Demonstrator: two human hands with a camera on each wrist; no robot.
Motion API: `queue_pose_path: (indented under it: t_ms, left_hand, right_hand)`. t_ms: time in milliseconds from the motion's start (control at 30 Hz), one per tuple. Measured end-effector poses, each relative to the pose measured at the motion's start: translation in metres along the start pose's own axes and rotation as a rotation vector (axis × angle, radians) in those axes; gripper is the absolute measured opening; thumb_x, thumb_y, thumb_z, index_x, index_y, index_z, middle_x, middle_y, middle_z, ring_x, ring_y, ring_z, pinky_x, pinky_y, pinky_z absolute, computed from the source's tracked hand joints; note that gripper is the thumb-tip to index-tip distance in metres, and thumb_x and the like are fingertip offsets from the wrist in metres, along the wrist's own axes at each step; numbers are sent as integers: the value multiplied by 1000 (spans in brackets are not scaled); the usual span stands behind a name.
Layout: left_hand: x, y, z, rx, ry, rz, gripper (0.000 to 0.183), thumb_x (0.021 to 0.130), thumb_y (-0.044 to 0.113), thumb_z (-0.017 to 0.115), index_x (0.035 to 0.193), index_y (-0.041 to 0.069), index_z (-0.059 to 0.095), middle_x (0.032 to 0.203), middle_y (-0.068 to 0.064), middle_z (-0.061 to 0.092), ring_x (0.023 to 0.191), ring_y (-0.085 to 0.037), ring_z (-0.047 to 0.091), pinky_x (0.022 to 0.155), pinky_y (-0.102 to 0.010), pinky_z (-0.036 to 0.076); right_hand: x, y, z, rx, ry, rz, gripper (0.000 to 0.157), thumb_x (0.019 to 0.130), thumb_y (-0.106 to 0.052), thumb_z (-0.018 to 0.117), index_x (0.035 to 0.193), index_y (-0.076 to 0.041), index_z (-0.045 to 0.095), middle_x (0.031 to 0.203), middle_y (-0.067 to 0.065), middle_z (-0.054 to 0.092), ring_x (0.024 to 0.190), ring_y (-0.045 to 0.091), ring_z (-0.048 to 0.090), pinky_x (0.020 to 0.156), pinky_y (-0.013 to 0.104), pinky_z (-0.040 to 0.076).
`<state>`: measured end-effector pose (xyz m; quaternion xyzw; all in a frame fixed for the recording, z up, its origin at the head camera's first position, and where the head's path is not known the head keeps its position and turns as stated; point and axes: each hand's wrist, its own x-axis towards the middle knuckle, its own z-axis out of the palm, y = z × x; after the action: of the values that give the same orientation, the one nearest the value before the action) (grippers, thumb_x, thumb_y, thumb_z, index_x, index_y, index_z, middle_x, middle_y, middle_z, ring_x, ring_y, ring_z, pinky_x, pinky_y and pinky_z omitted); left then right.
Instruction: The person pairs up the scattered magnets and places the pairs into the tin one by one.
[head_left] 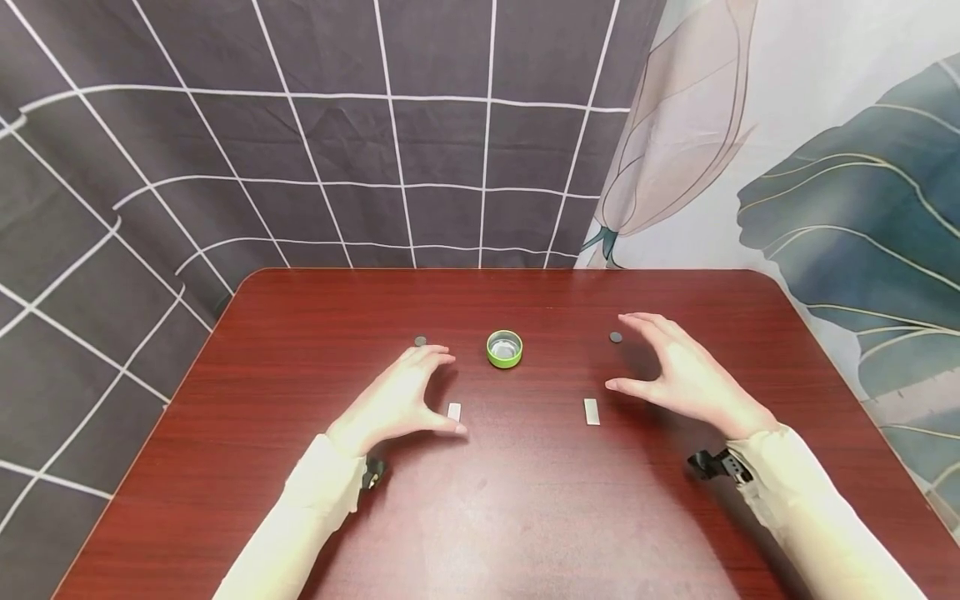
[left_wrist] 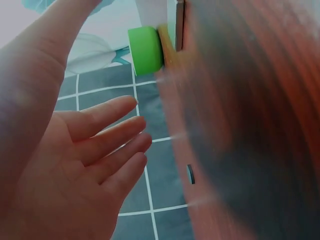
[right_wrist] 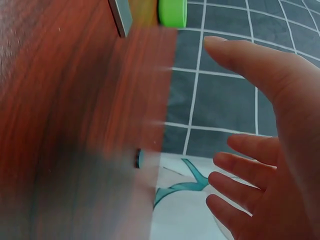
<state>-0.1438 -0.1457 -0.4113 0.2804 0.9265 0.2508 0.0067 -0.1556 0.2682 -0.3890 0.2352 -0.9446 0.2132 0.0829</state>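
Note:
My left hand (head_left: 397, 392) is held over the left part of the table, fingers spread and thumb apart, with nothing in it. Close to its thumb is a small white rectangular piece (head_left: 453, 412), and a dark disc (head_left: 420, 341) lies just beyond its fingers. On the other side, my right hand (head_left: 678, 375) hovers with thumb and fingers wide apart, holding nothing. Near its fingertips is a second dark disc (head_left: 616, 337); another pale rectangular piece (head_left: 592, 412) lies left of its thumb. Between the hands sits a shallow round green container (head_left: 504, 349), its silvery inside facing up.
The reddish-brown wooden table (head_left: 510, 517) has rounded far corners. Behind it hangs a dark grey curtain (head_left: 435, 142) with white grid lines, and at the right a white curtain with a leaf print (head_left: 862, 208). Black straps (head_left: 720, 467) show at both wrists.

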Motion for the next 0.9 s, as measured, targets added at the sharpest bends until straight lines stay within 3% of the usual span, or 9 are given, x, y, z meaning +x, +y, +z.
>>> queue_pose_path:
  t_ms: [367, 633, 900]
  left_hand:
    - [-2, 5, 6, 11, -56, 69, 68, 62, 40, 97, 114, 5, 70, 105, -1, 64, 99, -19, 61, 94, -34, 49]
    - [-2, 3, 8, -35, -100, 49, 57, 65, 32, 97, 109, 7, 72, 97, 4, 63, 91, -15, 62, 85, -29, 51]
    - [1, -2, 9, -72, -122, 54, 48, 66, 26, 97, 105, 8, 74, 92, 7, 63, 85, -12, 61, 80, -25, 51]
  right_hand:
    - [-4, -8, 16, 73, -79, -40, 72, 76, -40, 91, 131, -2, 66, 128, 12, 64, 122, 31, 57, 102, 52, 45]
    - [-9, -14, 26, 153, -118, -46, 57, 74, -31, 94, 119, -5, 70, 115, 5, 70, 105, 23, 67, 92, 45, 52]
    - [-12, -21, 36, 200, -167, -52, 40, 74, -22, 93, 105, -9, 72, 99, -3, 68, 88, 16, 63, 79, 37, 54]
